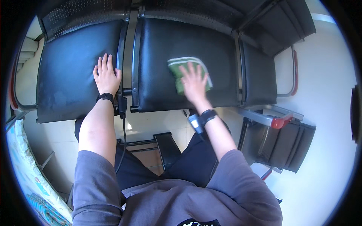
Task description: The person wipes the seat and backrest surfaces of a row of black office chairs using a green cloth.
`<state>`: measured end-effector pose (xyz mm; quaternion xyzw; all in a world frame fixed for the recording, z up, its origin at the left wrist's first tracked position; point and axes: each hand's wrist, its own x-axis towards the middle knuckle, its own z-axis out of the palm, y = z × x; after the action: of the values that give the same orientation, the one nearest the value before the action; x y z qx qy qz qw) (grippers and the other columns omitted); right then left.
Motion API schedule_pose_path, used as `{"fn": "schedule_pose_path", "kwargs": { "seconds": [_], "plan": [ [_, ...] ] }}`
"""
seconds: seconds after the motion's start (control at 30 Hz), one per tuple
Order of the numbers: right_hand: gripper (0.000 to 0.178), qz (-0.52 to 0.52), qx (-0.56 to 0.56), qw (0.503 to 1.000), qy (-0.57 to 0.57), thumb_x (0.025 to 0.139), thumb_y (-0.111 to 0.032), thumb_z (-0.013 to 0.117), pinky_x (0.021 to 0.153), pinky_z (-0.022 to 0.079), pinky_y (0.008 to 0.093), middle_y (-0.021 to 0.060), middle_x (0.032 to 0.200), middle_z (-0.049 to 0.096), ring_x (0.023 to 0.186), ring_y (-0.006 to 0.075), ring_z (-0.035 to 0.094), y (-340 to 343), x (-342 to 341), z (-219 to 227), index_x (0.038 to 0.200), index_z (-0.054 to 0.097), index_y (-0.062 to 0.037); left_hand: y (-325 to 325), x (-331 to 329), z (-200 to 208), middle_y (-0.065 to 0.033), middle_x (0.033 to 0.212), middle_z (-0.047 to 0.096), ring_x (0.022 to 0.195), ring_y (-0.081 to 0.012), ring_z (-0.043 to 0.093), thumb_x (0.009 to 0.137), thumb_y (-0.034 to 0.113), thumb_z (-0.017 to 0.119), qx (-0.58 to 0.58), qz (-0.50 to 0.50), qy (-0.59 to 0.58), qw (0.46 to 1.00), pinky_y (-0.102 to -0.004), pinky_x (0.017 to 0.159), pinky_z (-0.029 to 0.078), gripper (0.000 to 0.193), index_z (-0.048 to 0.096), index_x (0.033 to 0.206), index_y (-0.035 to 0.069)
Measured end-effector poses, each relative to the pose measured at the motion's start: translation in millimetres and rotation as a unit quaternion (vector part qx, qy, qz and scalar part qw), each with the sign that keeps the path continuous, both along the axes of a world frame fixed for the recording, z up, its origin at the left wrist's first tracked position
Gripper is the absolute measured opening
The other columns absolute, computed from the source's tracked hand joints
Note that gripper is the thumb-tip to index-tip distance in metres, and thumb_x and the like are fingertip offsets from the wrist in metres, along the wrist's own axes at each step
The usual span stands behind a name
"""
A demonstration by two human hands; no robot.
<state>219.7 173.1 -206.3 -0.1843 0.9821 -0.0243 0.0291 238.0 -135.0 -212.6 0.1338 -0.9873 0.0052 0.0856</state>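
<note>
Black padded seats on a metal bench frame fill the head view, pale floor tiles around them. Left hand [106, 75] lies flat, fingers spread, on the left seat [68, 75], gripping nothing. Right hand [194, 82] presses open-palmed, fingers splayed, onto a folded green cloth [178, 67] on the middle seat [158, 56], near its centre.

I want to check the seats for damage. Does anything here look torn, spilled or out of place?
Nothing looks torn or spilled. The left seat shows dull, pale smudges near its front left corner. The right hand presses a green cloth flat on the middle seat; the left hand rests flat on the left seat.
</note>
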Motion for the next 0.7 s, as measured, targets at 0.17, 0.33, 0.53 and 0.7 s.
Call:
{"fn": "schedule_pose_path", "kwargs": {
  "seconds": [0.17, 0.33, 0.53, 0.7],
  "plan": [
    [0.046, -0.266, 0.016, 0.962, -0.059, 0.09, -0.039, 0.03, 0.099, 0.009, 0.0616, 0.0026, 0.144, 0.013, 0.131, 0.032, 0.012, 126, -44, -19, 0.135, 0.022, -0.0338, -3, 2, -1, -0.0045, 0.132, 0.037, 0.125, -0.0202, 0.03, 0.076, 0.022, 0.045, 0.007, 0.0, -0.001, 1.0, -0.0399, 0.102, 0.021, 0.05, 0.041, 0.125, 0.011],
    [0.048, -0.3, -0.119, 0.945, -0.052, 0.089, -0.042, 0.029, 0.096, 0.016, 0.0601, 0.0023, 0.142, 0.02, 0.13, 0.026, 0.018, 205, -52, -51, 0.135, 0.022, -0.0325, -3, 0, 0, -0.0039, 0.132, 0.037, 0.125, -0.0205, 0.03, 0.075, 0.022, 0.047, 0.01, -0.002, 0.0, 1.0, -0.04, 0.102, 0.022, 0.051, 0.042, 0.124, 0.011],
    [0.046, -0.366, -0.039, 0.929, -0.041, 0.089, -0.041, 0.029, 0.098, 0.013, 0.0583, 0.0025, 0.142, 0.02, 0.13, 0.0255, 0.018, 162, -94, -51, 0.134, 0.024, -0.0325, -3, 3, 1, -0.005, 0.132, 0.037, 0.125, -0.0216, 0.03, 0.074, 0.021, 0.047, 0.021, 0.001, -0.004, 1.0, -0.0403, 0.101, 0.022, 0.052, 0.041, 0.125, 0.011],
    [0.047, -0.287, 0.005, 0.957, -0.03, 0.088, -0.045, 0.029, 0.099, 0.008, 0.0592, 0.0012, 0.144, 0.014, 0.131, 0.0289, 0.014, 122, -128, -53, 0.134, 0.022, -0.0363, 1, -4, 7, -0.0053, 0.132, 0.037, 0.125, -0.0217, 0.03, 0.074, 0.021, 0.047, 0.024, 0.0, -0.003, 1.0, -0.0406, 0.102, 0.021, 0.052, 0.04, 0.125, 0.011]
  ]
}}
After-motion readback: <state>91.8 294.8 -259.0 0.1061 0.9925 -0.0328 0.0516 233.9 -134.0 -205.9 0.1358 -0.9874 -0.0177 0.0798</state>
